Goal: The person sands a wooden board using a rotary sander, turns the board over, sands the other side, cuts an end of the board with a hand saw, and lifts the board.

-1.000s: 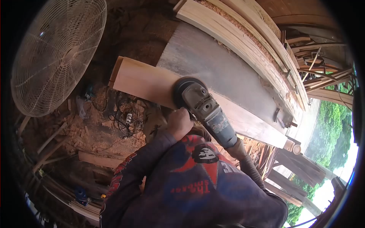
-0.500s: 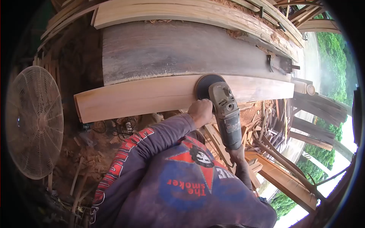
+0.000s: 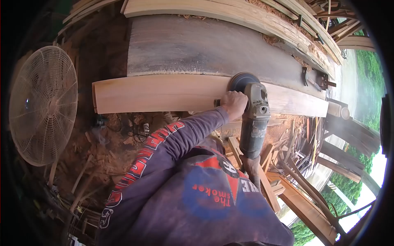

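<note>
A grey angle sander [image 3: 253, 131] lies across a long pale wooden board [image 3: 160, 95], its round dark disc [image 3: 239, 80] against the board's upper face near the far edge. My left hand [image 3: 234, 105] is closed around the side handle beside the sander's head; a dark handle end shows past the fist. Lower down, my right hand [image 3: 251, 164] wraps the rear end of the sander's body, with its fingers partly hidden beneath. The part of the disc under the tool head is hidden.
Behind the board stretches a dusty dark worktop [image 3: 197, 45], with a clamp [image 3: 305, 76] at its right and long planks [image 3: 230, 20] beyond. A large fan [image 3: 45, 105] stands at left. Wood offcuts and shavings litter the ground; a long timber [image 3: 305, 209] lies at lower right.
The camera view has shifted, so the scene sits farther right and slightly higher. Both hands keep their hold, and the sander has moved slightly right along the board.
</note>
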`<state>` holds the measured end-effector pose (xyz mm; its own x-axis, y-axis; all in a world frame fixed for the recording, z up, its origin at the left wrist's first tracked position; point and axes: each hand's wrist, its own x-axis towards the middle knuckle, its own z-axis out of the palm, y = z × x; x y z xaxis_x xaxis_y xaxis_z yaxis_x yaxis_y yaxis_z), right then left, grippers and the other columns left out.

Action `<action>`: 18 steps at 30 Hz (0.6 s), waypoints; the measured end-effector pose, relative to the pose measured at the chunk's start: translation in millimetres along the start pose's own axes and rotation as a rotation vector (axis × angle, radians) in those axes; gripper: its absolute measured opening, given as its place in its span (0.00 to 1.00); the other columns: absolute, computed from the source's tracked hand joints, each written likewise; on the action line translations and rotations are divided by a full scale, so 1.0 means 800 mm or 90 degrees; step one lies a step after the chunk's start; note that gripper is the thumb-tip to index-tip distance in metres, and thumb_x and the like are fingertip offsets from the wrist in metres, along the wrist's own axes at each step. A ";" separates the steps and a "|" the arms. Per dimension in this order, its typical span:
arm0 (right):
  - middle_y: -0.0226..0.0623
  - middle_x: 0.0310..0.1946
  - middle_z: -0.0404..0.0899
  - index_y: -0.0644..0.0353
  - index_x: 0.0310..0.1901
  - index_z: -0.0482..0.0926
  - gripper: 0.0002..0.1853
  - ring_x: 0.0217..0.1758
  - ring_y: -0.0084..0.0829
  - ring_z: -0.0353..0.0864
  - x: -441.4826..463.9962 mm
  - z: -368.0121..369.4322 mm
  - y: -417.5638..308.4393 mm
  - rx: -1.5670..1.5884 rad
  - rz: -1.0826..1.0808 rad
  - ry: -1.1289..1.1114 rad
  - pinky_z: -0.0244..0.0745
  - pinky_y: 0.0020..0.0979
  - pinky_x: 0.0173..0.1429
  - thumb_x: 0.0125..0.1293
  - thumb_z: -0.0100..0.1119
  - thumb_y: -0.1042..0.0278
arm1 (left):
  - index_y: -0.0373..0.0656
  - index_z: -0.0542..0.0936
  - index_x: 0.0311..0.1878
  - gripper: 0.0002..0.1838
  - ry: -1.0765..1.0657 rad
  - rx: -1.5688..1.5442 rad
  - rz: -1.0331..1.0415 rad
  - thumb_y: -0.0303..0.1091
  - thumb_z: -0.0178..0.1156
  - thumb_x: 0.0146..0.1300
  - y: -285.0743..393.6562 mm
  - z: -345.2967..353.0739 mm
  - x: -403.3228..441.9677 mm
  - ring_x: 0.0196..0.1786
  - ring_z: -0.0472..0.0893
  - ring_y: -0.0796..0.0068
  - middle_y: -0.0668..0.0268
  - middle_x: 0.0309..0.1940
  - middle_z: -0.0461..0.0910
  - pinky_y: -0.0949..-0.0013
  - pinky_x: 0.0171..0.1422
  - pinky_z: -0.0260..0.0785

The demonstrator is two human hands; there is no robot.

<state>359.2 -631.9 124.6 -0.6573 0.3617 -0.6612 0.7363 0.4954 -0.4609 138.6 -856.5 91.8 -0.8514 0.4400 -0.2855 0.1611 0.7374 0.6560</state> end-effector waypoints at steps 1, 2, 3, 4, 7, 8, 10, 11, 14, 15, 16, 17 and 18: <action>0.37 0.37 0.86 0.68 0.45 0.84 0.20 0.39 0.27 0.82 -0.009 0.009 -0.016 -0.006 -0.025 -0.011 0.78 0.34 0.44 0.50 0.73 0.68 | 0.43 0.90 0.33 0.07 0.004 -0.004 -0.026 0.29 0.62 0.60 -0.015 -0.006 -0.015 0.42 0.91 0.58 0.54 0.36 0.90 0.57 0.43 0.83; 0.37 0.37 0.86 0.68 0.46 0.84 0.21 0.40 0.27 0.82 -0.013 0.020 -0.027 -0.013 -0.041 -0.021 0.78 0.34 0.44 0.50 0.73 0.67 | 0.40 0.89 0.33 0.06 0.007 -0.035 -0.048 0.29 0.65 0.56 -0.032 -0.010 -0.028 0.43 0.90 0.55 0.51 0.36 0.89 0.54 0.43 0.83; 0.38 0.38 0.86 0.68 0.46 0.84 0.21 0.40 0.27 0.83 -0.018 0.029 -0.037 -0.026 -0.057 -0.032 0.78 0.35 0.45 0.50 0.74 0.67 | 0.40 0.89 0.33 0.06 0.012 -0.035 -0.053 0.29 0.65 0.56 -0.048 -0.013 -0.040 0.43 0.90 0.55 0.51 0.36 0.89 0.54 0.43 0.83; 0.38 0.38 0.87 0.69 0.46 0.84 0.21 0.41 0.27 0.83 -0.023 0.036 -0.044 -0.039 -0.069 -0.041 0.79 0.35 0.45 0.51 0.74 0.67 | 0.37 0.89 0.34 0.09 -0.007 -0.057 -0.054 0.32 0.68 0.53 -0.064 -0.016 -0.053 0.42 0.90 0.51 0.47 0.35 0.88 0.53 0.44 0.83; 0.40 0.40 0.87 0.70 0.47 0.84 0.23 0.43 0.28 0.85 -0.033 0.063 -0.060 -0.083 -0.102 -0.077 0.80 0.35 0.47 0.51 0.75 0.65 | 0.31 0.87 0.34 0.14 -0.042 -0.110 -0.085 0.35 0.71 0.51 -0.107 -0.039 -0.102 0.41 0.89 0.45 0.41 0.35 0.86 0.51 0.46 0.82; 0.40 0.40 0.88 0.70 0.47 0.85 0.23 0.44 0.29 0.85 -0.038 0.073 -0.065 -0.098 -0.111 -0.087 0.80 0.36 0.47 0.51 0.75 0.65 | 0.33 0.88 0.34 0.12 -0.008 -0.108 -0.084 0.33 0.70 0.51 -0.124 -0.035 -0.119 0.40 0.89 0.47 0.44 0.35 0.87 0.51 0.45 0.83; 0.41 0.41 0.88 0.71 0.48 0.85 0.24 0.45 0.29 0.86 -0.047 0.094 -0.077 -0.132 -0.124 -0.114 0.80 0.36 0.48 0.52 0.76 0.64 | 0.36 0.88 0.33 0.09 0.030 -0.104 -0.089 0.31 0.68 0.50 -0.150 -0.048 -0.161 0.39 0.89 0.49 0.47 0.34 0.88 0.52 0.44 0.83; 0.41 0.42 0.89 0.71 0.48 0.85 0.24 0.46 0.29 0.87 -0.052 0.106 -0.086 -0.147 -0.131 -0.125 0.81 0.36 0.49 0.52 0.76 0.64 | 0.35 0.87 0.33 0.10 0.043 -0.109 -0.124 0.31 0.68 0.51 -0.161 -0.064 -0.187 0.38 0.89 0.49 0.47 0.34 0.87 0.51 0.45 0.83; 0.47 0.44 0.89 0.72 0.48 0.84 0.25 0.50 0.33 0.89 -0.069 0.149 -0.126 -0.157 -0.159 -0.166 0.82 0.38 0.50 0.53 0.77 0.63 | 0.34 0.85 0.34 0.11 0.069 -0.135 -0.170 0.32 0.67 0.51 -0.214 -0.079 -0.252 0.38 0.88 0.47 0.46 0.34 0.86 0.50 0.45 0.82; 0.48 0.45 0.89 0.73 0.48 0.84 0.24 0.50 0.35 0.89 -0.076 0.166 -0.143 -0.139 -0.179 -0.180 0.82 0.38 0.51 0.54 0.77 0.63 | 0.33 0.84 0.34 0.11 0.080 -0.156 -0.186 0.32 0.67 0.52 -0.234 -0.080 -0.274 0.38 0.88 0.47 0.46 0.33 0.86 0.50 0.44 0.81; 0.48 0.45 0.89 0.73 0.48 0.84 0.24 0.50 0.35 0.89 -0.083 0.184 -0.160 -0.152 -0.183 -0.188 0.82 0.38 0.51 0.54 0.77 0.63 | 0.33 0.84 0.34 0.11 0.087 -0.165 -0.196 0.32 0.67 0.52 -0.251 -0.086 -0.297 0.38 0.88 0.47 0.46 0.33 0.86 0.50 0.44 0.81; 0.50 0.45 0.89 0.73 0.48 0.84 0.24 0.51 0.36 0.89 -0.090 0.203 -0.176 -0.183 -0.199 -0.199 0.82 0.38 0.52 0.54 0.77 0.63 | 0.33 0.82 0.34 0.11 0.096 -0.166 -0.231 0.32 0.67 0.52 -0.267 -0.093 -0.321 0.38 0.88 0.46 0.45 0.33 0.85 0.49 0.44 0.81; 0.51 0.46 0.89 0.73 0.48 0.84 0.24 0.53 0.38 0.89 -0.094 0.218 -0.189 -0.215 -0.216 -0.210 0.82 0.38 0.52 0.55 0.76 0.63 | 0.33 0.81 0.34 0.12 0.105 -0.167 -0.268 0.32 0.67 0.51 -0.282 -0.102 -0.343 0.38 0.87 0.46 0.44 0.33 0.85 0.48 0.44 0.80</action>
<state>325.6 -872.1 141.0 -0.7227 -0.1003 -0.6839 0.3653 0.7846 -0.5010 295.0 -1185.1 79.1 -0.8861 0.0319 -0.4624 -0.3242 0.6702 0.6676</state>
